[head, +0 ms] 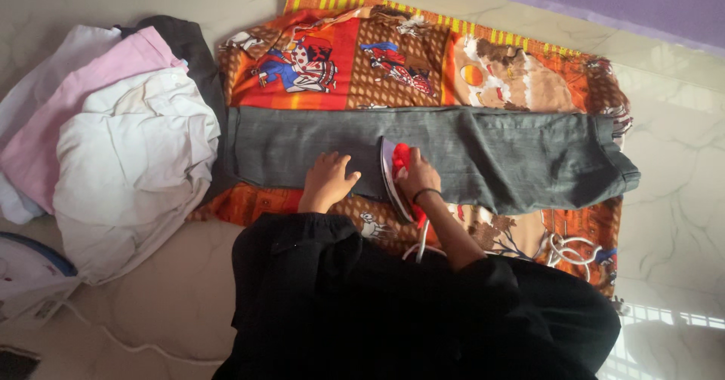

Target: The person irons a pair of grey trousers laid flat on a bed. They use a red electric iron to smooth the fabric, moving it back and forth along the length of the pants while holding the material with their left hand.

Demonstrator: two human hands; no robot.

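Right hand [418, 175] is curled tight round the red handle of the iron [394, 178], which sits on the grey trousers [453, 153]. Left hand [329, 179] lies just beside it, fingers spread flat on the same cloth. Under the fingers there's a bright orange patterned blanket [340, 63] on a pale marble floor [680, 199]. Past the left fingers, a rumpled pile of white and pink clothes [113, 146].

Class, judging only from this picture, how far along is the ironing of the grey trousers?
Done: the grey trousers lie spread on the patterned blanket. In hand: the right hand grips the red-handled iron mid-leg, while the left hand presses the cloth flat. Left: the pile of pale clothes waits beside it.
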